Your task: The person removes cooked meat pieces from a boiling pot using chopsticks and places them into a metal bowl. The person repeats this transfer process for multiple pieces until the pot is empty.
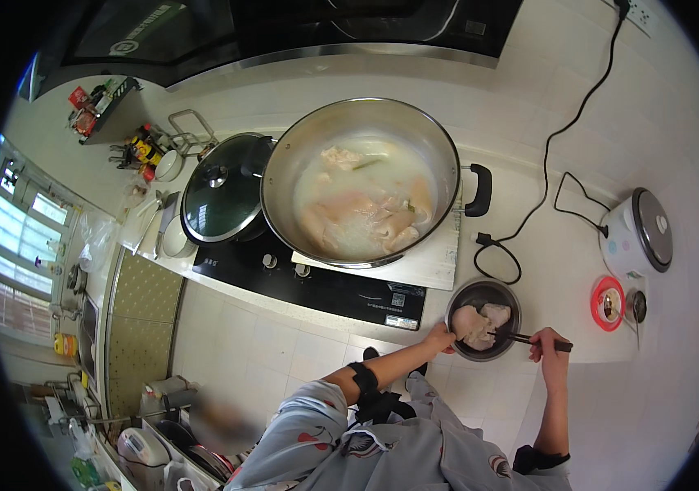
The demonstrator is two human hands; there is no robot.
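Note:
My left hand (439, 339) grips the left rim of a dark metal bowl (515, 316), which sits at the counter's front edge. Several pale pieces of meat (472, 323) lie in the bowl. My right hand (550, 348) holds a pair of dark chopsticks (524, 339), their tips at the meat. Behind and to the left, a large steel pot (361, 116) holds cloudy liquid with pale poultry (349, 212) and bits of green in it. The pot stands on a white board (441, 261) over the cooktop.
A glass-lidded pan (217, 205) sits left of the pot, on the black cooktop (337, 294). On the right are a black power cord (547, 159), a rice cooker (622, 236), a red dish (598, 294) and a small jar (636, 305). A range hood (337, 52) hangs over the back.

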